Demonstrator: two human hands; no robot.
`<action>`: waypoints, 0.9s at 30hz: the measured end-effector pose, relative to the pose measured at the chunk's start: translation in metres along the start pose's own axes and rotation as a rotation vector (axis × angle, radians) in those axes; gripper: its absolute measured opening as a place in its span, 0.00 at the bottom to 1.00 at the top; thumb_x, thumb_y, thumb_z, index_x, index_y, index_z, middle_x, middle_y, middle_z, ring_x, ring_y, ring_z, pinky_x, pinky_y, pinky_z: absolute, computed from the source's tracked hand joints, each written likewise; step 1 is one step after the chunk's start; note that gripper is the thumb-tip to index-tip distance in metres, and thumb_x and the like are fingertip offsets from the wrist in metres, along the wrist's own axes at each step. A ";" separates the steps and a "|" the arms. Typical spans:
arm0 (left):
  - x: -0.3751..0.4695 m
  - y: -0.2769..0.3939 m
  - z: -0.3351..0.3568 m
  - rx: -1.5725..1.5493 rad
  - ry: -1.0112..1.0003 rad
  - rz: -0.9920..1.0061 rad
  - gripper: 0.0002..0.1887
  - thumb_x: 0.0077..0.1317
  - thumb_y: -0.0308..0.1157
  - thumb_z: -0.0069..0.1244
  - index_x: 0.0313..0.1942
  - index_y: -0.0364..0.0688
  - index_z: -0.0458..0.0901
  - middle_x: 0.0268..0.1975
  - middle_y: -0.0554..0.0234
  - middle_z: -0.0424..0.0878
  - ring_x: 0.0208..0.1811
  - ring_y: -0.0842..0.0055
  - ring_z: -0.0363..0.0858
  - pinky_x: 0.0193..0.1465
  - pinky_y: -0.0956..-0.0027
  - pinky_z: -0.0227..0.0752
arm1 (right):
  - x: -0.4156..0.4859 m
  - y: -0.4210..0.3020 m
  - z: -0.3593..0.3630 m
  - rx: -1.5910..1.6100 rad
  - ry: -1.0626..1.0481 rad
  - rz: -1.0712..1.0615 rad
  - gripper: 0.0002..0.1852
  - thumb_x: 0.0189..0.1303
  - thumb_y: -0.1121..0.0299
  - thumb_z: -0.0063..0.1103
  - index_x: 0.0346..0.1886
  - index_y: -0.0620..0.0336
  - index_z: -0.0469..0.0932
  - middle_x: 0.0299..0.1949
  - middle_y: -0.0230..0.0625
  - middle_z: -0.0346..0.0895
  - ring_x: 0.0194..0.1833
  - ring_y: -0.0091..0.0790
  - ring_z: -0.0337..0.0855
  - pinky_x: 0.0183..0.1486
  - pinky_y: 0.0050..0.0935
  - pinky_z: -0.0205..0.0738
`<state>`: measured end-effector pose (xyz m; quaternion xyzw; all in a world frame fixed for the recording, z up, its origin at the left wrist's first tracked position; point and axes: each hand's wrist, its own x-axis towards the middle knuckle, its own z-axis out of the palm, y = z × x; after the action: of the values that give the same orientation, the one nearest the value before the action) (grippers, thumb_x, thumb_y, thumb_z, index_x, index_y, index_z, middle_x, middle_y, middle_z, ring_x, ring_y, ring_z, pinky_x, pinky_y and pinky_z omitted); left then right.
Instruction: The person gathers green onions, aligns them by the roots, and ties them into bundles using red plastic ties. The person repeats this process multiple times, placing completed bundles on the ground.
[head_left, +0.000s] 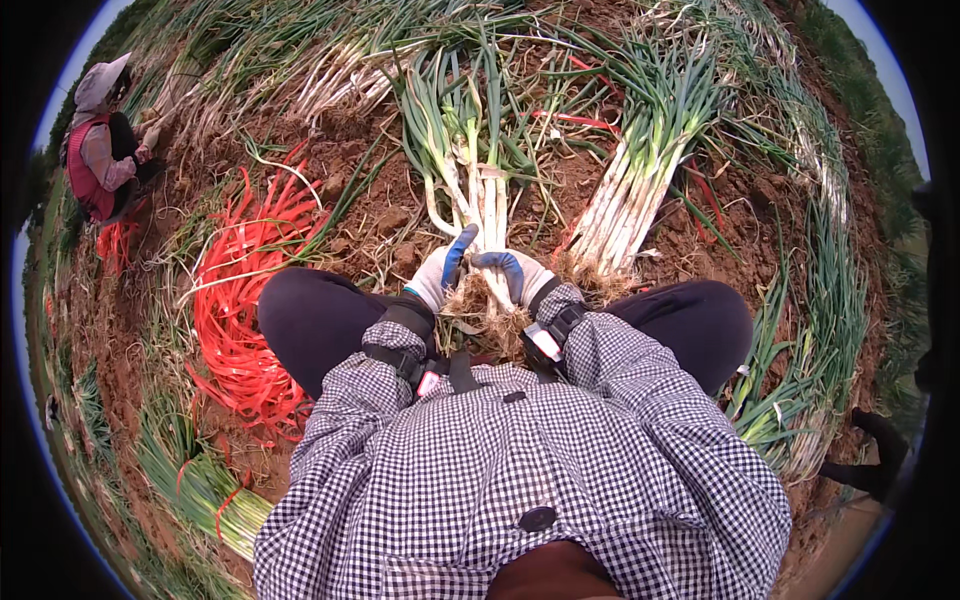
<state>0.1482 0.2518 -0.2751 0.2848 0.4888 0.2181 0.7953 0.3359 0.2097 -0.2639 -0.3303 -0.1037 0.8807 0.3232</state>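
A small bunch of green onions (491, 199) lies in front of me, leaves pointing away and rooted ends toward my lap. My left hand (442, 274), in a white knit glove with blue coating, is at the left side of the white stalks near the roots, thumb raised. My right hand (517, 274), gloved alike, closes around the lower stalks from the right. Just right of it, a larger bunch of green onions (637, 180) rests on the soil with a red strip (574, 118) beside it. The palms and some fingertips are hidden.
A heap of red plastic strips (244, 315) lies left of my knee. Tied green onions (217, 495) are at lower left, with more loose green onions (817, 322) along the right and top. A co-worker (105, 150) in a hat crouches at upper left on the soil.
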 end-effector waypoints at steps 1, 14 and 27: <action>0.006 -0.016 -0.001 -0.005 0.082 -0.059 0.21 0.72 0.54 0.56 0.48 0.44 0.85 0.31 0.74 0.76 0.24 0.83 0.68 0.25 0.75 0.58 | -0.001 0.003 -0.005 -0.043 0.074 0.043 0.14 0.62 0.71 0.68 0.51 0.59 0.82 0.39 0.28 0.83 0.37 0.26 0.82 0.39 0.27 0.78; -0.010 -0.033 0.008 -0.468 -0.163 0.200 0.23 0.75 0.38 0.54 0.63 0.33 0.77 0.55 0.60 0.84 0.56 0.73 0.82 0.64 0.69 0.73 | -0.023 -0.013 0.014 -0.317 0.004 -0.016 0.12 0.67 0.65 0.70 0.46 0.62 0.83 0.29 0.26 0.82 0.27 0.18 0.80 0.28 0.20 0.72; -0.008 -0.007 0.034 -0.633 -0.694 0.193 0.38 0.74 0.45 0.49 0.74 0.28 0.59 0.71 0.39 0.71 0.69 0.54 0.75 0.75 0.52 0.67 | -0.056 -0.014 0.048 -0.828 0.227 -0.211 0.20 0.75 0.51 0.59 0.46 0.61 0.82 0.35 0.25 0.81 0.33 0.19 0.77 0.35 0.23 0.72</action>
<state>0.1762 0.2336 -0.2628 0.1288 0.0753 0.3212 0.9352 0.3439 0.1863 -0.1926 -0.5142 -0.4448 0.6853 0.2612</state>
